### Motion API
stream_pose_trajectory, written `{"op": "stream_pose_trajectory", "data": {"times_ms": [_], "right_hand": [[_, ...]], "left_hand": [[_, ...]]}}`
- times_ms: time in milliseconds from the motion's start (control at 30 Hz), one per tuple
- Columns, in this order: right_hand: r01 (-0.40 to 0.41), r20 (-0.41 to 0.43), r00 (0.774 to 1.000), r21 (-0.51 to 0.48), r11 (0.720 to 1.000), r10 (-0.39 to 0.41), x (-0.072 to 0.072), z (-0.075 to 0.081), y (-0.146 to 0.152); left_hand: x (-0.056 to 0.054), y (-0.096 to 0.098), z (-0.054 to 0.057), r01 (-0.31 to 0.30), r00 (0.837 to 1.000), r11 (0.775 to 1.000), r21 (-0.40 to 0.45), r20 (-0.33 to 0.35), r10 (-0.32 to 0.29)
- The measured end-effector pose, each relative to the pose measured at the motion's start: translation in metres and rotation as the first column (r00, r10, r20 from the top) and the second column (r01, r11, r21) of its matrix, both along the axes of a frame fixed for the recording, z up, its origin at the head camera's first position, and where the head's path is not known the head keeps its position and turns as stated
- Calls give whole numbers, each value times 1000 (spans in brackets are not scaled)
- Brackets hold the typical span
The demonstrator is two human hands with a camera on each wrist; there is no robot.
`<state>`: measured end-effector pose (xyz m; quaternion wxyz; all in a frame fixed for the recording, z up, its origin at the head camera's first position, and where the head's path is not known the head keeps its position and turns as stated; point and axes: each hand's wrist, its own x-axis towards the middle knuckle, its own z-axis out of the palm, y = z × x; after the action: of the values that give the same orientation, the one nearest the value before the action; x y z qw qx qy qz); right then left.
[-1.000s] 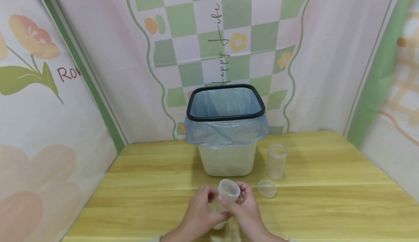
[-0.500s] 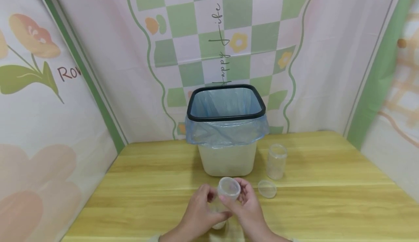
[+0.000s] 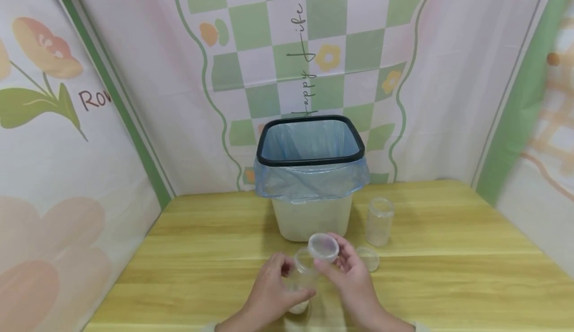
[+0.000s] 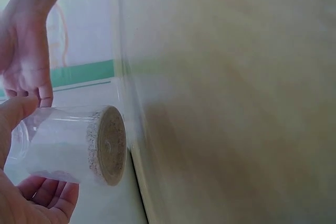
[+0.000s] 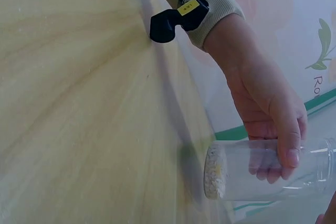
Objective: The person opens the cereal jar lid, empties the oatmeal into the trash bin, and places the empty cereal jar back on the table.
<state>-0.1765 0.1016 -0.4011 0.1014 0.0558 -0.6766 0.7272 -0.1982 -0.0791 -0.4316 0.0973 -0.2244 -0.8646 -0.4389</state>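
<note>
My left hand (image 3: 271,289) grips a clear plastic jar (image 3: 302,277) around its side, fingers and thumb wrapped on the wall. Pale coarse grains (image 5: 214,174) form a shallow layer at its bottom, seen in the right wrist view. Close above the wooden table (image 3: 202,252), the jar stands with its mouth uncovered. My right hand (image 3: 356,279) pinches a round translucent lid (image 3: 323,248) between thumb and fingers, just above and to the right of the jar's mouth. In the left wrist view the jar's base (image 4: 112,145) faces the camera.
A white bin (image 3: 311,220) with a black rim and blue liner (image 3: 309,180) stands behind the hands. To its right is another clear jar (image 3: 379,225) without a lid. A flat clear lid (image 3: 369,259) lies before that jar, partly behind my right hand.
The lid has come off the mouth of the jar, and my right hand has carried it up and to the right. My left hand keeps its grip on the jar, nearly still.
</note>
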Motion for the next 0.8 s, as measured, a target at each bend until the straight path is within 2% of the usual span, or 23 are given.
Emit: {"op": "stream_pose_trajectory", "data": {"times_ms": [267, 467, 800], "right_hand": [[-23, -30, 999, -17, 1000, 23, -3, 3, 11], [12, -55, 998, 7, 1000, -12, -5, 4, 18], [55, -19, 998, 18, 998, -55, -8, 5, 33]], "left_hand": [[0, -3, 1, 12, 999, 1000, 17, 46, -12], [0, -2, 2, 7, 998, 1000, 26, 67, -9], [-1, -3, 2, 17, 995, 999, 36, 100, -20]]}}
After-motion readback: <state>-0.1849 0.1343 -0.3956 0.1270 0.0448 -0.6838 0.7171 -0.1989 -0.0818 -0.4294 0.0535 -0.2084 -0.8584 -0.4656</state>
